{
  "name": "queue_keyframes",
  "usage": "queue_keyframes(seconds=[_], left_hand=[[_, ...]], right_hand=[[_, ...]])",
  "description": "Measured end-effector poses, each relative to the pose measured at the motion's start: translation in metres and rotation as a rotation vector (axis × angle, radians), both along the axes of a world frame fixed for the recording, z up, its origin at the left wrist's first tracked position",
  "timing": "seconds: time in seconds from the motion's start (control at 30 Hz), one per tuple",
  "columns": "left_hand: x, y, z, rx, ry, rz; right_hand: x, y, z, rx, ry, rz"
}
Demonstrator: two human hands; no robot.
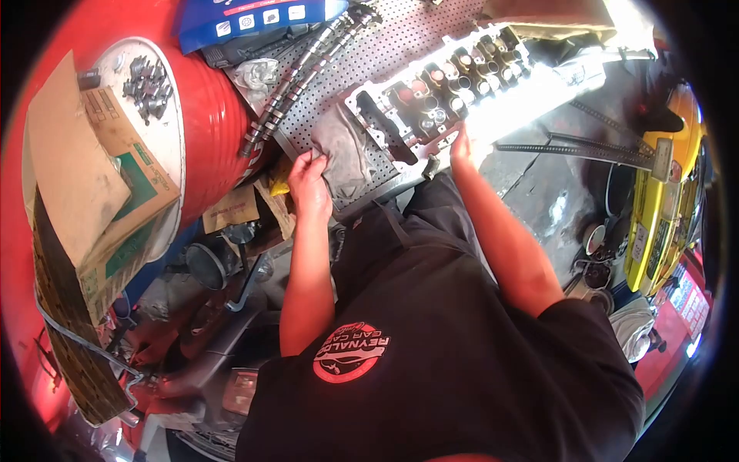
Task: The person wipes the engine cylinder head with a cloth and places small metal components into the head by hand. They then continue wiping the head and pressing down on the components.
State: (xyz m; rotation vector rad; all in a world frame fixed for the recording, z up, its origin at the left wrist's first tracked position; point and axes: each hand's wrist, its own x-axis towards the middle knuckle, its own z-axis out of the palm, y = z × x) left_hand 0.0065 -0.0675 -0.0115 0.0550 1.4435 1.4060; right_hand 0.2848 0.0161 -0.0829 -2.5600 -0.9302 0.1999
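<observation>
A cylinder head with rows of round bores and valve parts lies at a slant on a perforated metal tray. My right hand is at its near long side, thumb up against the edge, the other fingers hidden and partly washed out by glare. A grey rag is bunched on the tray by the left end of the cylinder head. The fingers of my left hand are closed on the rag's left edge. Two camshafts lie side by side on the tray's left part.
Left stands a red drum with small dark metal parts and cardboard boxes on top. A blue package is at the back. Timing chains hang or lie at right, near a yellow car part.
</observation>
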Motion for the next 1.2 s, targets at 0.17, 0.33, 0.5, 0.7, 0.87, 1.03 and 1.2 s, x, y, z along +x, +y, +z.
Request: queue_keyframes(seconds=[0.17,0.33,0.5,0.7,0.87,1.03,1.2], left_hand=[[0.011,-0.009,-0.014,-0.101,0.145,-0.067],[0.025,-0.04,-0.013,-0.181,0.191,-0.161],[0.037,-0.081,-0.025,-0.148,0.167,-0.151],[0.042,-0.095,-0.038,-0.181,0.097,-0.095],[0.033,-0.085,-0.039,-0.176,0.126,-0.075],[0.029,-0.088,-0.041,-0.165,0.093,-0.008],[0.028,-0.099,-0.051,-0.201,0.106,-0.048]], right_hand=[[-0.051,-0.004,0.108,0.195,0.051,0.99],[-0.115,0.052,0.077,0.138,-0.156,1.226],[-0.143,0.08,0.076,-0.263,-0.296,1.261],[-0.141,0.074,0.052,-0.117,-0.25,1.232],[-0.143,0.077,0.059,-0.209,-0.246,1.261],[-0.146,0.082,0.06,-0.309,-0.227,1.235],[-0.147,0.086,0.066,-0.363,-0.251,1.104]])
